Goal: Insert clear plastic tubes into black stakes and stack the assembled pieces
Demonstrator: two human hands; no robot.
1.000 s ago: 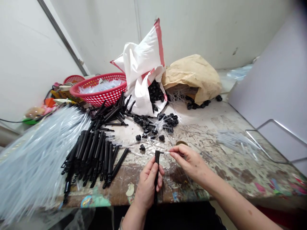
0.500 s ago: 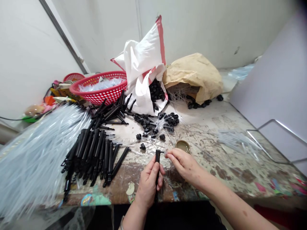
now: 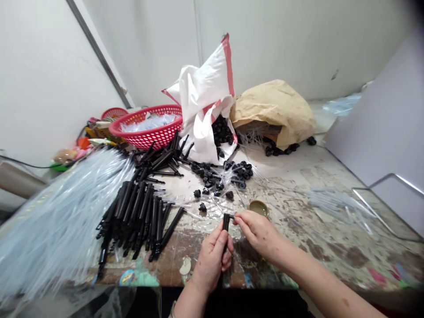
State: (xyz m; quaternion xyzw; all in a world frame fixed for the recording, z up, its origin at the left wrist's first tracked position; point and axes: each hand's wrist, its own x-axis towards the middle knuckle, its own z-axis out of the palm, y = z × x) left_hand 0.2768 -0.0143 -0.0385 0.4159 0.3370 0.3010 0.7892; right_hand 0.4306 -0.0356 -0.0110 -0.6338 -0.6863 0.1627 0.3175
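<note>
My left hand (image 3: 215,254) is closed around a black plastic tube (image 3: 225,222), holding it upright near the table's front edge. A thin black spout sticks out sideways from the tube's top. At the end of that spout, the fingers of my right hand (image 3: 256,232) are pinched together; what lies between them is too small to make out. Just behind my right hand stands a small round dish (image 3: 259,207) with liquid in it. Loose black caps (image 3: 202,207) and thin clear tubes lie beyond my hands.
Left of my hands are stacked black tubes (image 3: 132,205) and a large bundle of clear plastic tubing (image 3: 66,212). A red basket (image 3: 149,137), a white sack (image 3: 207,88) and a brown paper bag (image 3: 276,106) stand behind. A bent metal wire stand (image 3: 380,182) is at right.
The whole view has shifted, so the scene sits slightly lower and farther right. My hands keep the same hold, with the right fingers still at the spout.
</note>
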